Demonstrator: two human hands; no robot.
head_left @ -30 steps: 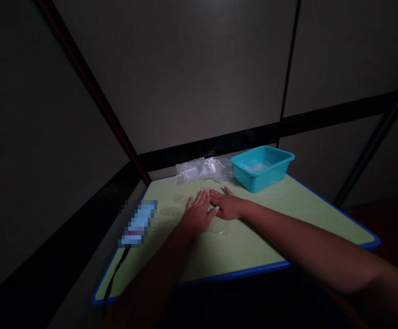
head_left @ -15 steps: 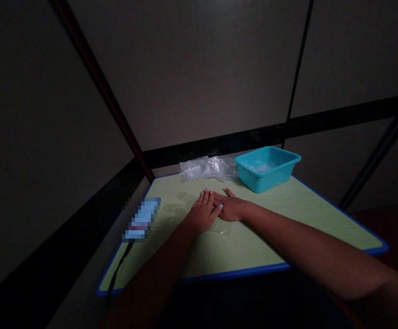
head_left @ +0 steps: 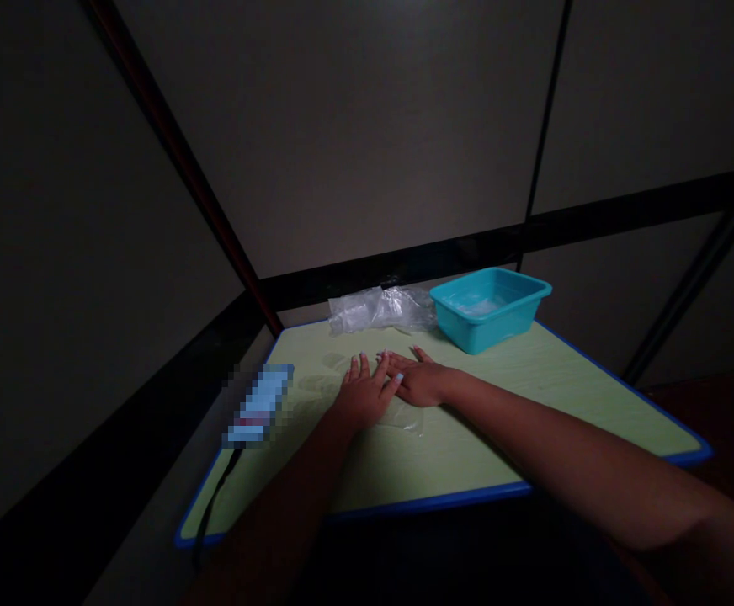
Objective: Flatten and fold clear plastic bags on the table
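Note:
A thin, clear plastic glove-like sheet [head_left: 408, 417] lies flat on the pale green table [head_left: 594, 404], partly under both hands. My left hand [head_left: 367, 394] rests on it, palm down with fingers spread, its fingertips touching the fingers of my right hand. My right hand [head_left: 418, 380] also lies flat over the sheet with its thumb apart. Finger-shaped ends of the sheet show to the left of my left hand. Neither hand is wrapped round anything.
Crumpled clear plastic [head_left: 380, 310] lies at the table's back edge beside a turquoise basin [head_left: 499, 326] with something clear inside. A blurred-out flat device [head_left: 263, 404] with a black cable [head_left: 215, 497] is at the left edge. Dark-banded walls stand behind.
My left hand has shifted slightly left and its fingers have spread wider. My right hand remains in nearly the same place.

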